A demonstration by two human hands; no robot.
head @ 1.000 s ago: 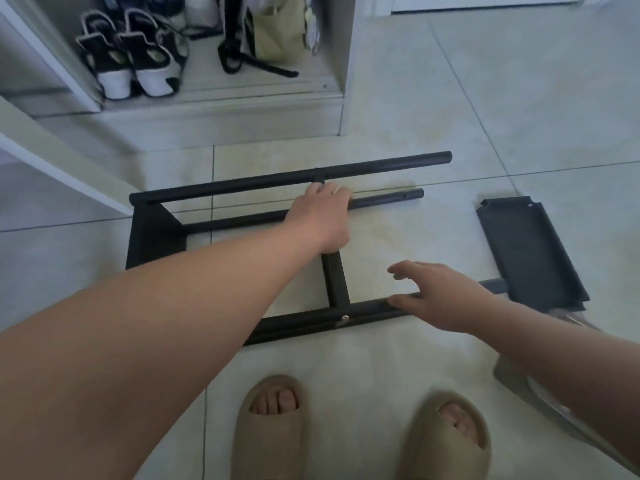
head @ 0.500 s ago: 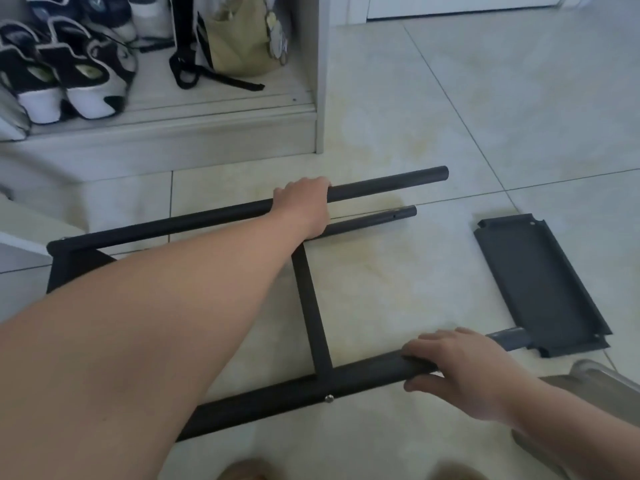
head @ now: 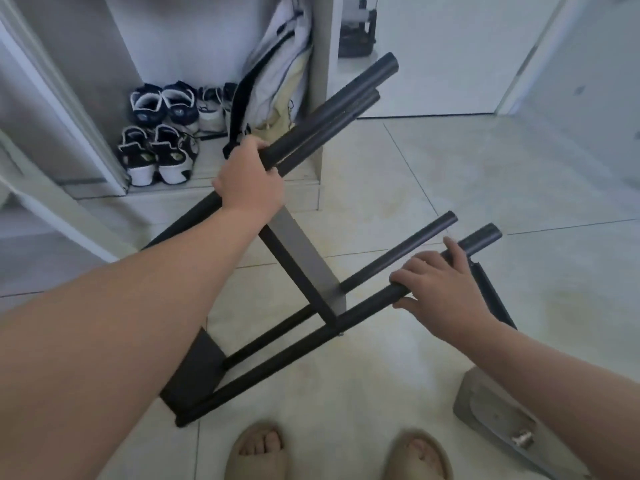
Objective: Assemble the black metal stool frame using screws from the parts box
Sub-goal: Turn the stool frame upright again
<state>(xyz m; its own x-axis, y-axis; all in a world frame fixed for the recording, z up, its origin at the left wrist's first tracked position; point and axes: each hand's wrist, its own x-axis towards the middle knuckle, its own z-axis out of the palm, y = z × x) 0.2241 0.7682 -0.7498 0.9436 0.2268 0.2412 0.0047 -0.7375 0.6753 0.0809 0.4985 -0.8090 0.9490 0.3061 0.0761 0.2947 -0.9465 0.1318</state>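
You gripped the stool frame (head: 304,261), left hand (head: 249,181) on upper tube (head: 332,114), right hand (head: 440,289) on lower tube (head: 277,358): repositioning step. Next likely needs the panel (head: 493,296) at 3 o'clock.

Pale tiled floor (head: 467,188), open shoe cabinet (head: 86,98).
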